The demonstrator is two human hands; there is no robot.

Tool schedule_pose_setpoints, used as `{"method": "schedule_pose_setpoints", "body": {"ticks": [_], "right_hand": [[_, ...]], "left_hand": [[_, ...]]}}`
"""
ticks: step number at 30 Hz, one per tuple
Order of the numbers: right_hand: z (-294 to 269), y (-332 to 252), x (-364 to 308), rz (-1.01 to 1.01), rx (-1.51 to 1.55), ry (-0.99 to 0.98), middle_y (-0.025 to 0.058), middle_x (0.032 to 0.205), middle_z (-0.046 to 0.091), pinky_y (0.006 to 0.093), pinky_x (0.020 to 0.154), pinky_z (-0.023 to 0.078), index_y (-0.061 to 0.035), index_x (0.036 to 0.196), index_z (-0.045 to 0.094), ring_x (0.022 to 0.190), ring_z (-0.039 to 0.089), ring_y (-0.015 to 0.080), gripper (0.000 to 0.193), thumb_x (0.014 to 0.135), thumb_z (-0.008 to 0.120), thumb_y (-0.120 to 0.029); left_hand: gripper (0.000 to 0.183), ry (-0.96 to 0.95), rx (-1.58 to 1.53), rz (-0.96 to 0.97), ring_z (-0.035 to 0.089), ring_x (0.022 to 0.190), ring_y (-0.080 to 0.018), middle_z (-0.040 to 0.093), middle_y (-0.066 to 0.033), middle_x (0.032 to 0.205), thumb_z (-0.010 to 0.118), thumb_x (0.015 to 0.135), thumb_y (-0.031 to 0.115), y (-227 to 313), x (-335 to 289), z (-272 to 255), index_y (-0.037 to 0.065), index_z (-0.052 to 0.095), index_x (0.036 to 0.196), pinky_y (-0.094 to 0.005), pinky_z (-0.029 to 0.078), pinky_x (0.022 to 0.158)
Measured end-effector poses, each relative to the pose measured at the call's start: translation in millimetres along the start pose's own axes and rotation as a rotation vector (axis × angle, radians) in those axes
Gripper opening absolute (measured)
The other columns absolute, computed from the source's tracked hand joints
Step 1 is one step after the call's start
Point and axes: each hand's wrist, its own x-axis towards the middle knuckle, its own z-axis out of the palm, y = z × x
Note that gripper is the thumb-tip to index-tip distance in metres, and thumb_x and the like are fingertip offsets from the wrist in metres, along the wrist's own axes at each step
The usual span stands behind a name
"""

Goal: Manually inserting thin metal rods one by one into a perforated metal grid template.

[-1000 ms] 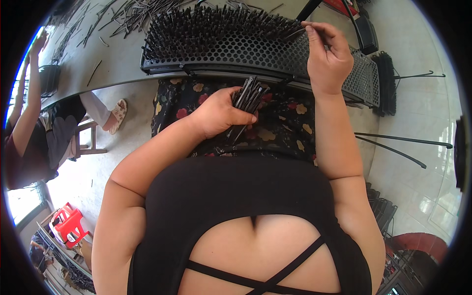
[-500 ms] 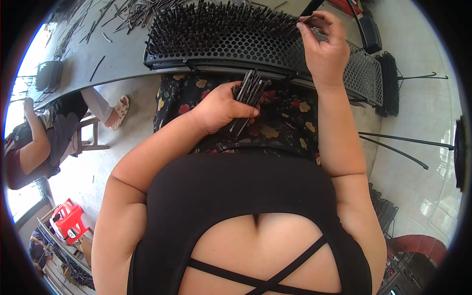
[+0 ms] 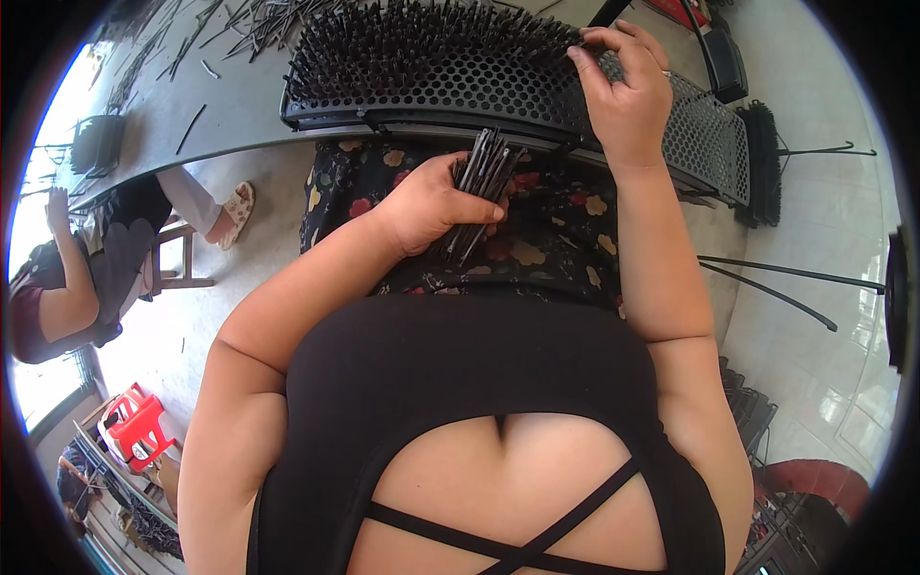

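Note:
In my left hand (image 3: 436, 206) is a bundle of thin dark sticks (image 3: 485, 177), gripped over my lap with the ends poking out above and below my fingers. Up at the rack, my right hand (image 3: 628, 86) pinches at the right end of the standing sticks; a bit of a thin dark stick shows at its fingertips, mostly hidden. The long black rack (image 3: 460, 88) has a top full of round holes. Many dark sticks (image 3: 383, 48) stand upright in its left and middle holes, while the holes toward its right end are bare.
Loose dark sticks (image 3: 264, 27) lie scattered over the grey table (image 3: 240, 105), left of and behind the rack. A co-worker (image 3: 67, 278) sits at the far left beside a wooden stool (image 3: 182, 259). Black metal stands (image 3: 786, 273) reach out on the right. A red chair (image 3: 141, 428) is at lower left.
My right hand has shifted slightly left and down, bringing its fingertips to the standing sticks. My left hand stays nearly in place with its bundle. The co-worker's hand has moved a little.

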Motion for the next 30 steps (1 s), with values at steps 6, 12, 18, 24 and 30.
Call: {"method": "schedule_pose_setpoints", "body": {"ticks": [6,12,18,24,30], "right_hand": [[-11.5,-32.7,-3.5,0.265,0.370,-0.231,0.0037,0.093,0.072,0.0246,0.074,0.051,-0.0075,0.096,0.073,0.086,0.065,0.0123,0.017,0.080,0.077,-0.007],[-24.3,-44.0,-6.8,0.712,1.116,-0.880,0.0057,0.104,0.070,0.0229,0.066,0.052,-0.0026,0.097,0.072,0.075,0.064,0.0081,0.015,0.082,0.072,-0.005],[-27.5,-18.7,2.4,0.836,1.044,-0.320,0.0065,0.088,0.074,0.0216,0.064,0.050,-0.0029,0.091,0.071,0.073,0.066,0.0106,0.009,0.084,0.073,-0.007],[-22.3,-6.0,2.0,0.351,0.278,0.068,0.0071,0.091,0.073,0.0227,0.075,0.054,-0.0002,0.097,0.066,0.081,0.069,0.0111,0.012,0.087,0.073,-0.002],[-14.2,1.1,-0.6,0.229,0.206,0.120,0.0059,0.090,0.073,0.0221,0.077,0.053,-0.0025,0.097,0.067,0.082,0.069,0.0105,0.016,0.084,0.076,-0.003]], "left_hand": [[0.035,-0.013,-0.008,0.018,0.064,0.074,-0.0185,0.065,-0.0089,0.086,0.071,0.076,0.000,2.7,-2.2,0.2,-0.002,0.060,0.108,-0.0307,0.053,0.071],[0.035,-0.124,0.026,0.070,0.064,0.075,-0.0185,0.066,-0.0085,0.088,0.073,0.074,0.001,6.1,-3.1,0.0,-0.001,0.061,0.108,-0.0310,0.053,0.072],[0.039,-0.115,0.006,-0.022,0.064,0.074,-0.0168,0.066,-0.0076,0.087,0.074,0.074,0.003,6.8,-1.1,1.6,-0.002,0.062,0.110,-0.0299,0.053,0.072],[0.037,-0.064,0.013,-0.050,0.063,0.072,-0.0160,0.066,-0.0074,0.086,0.071,0.075,0.003,6.8,0.3,2.0,-0.002,0.061,0.110,-0.0290,0.053,0.070],[0.037,-0.058,0.012,-0.060,0.063,0.072,-0.0157,0.066,-0.0073,0.085,0.072,0.075,0.003,7.2,2.7,1.9,-0.002,0.061,0.110,-0.0289,0.053,0.070]]}}
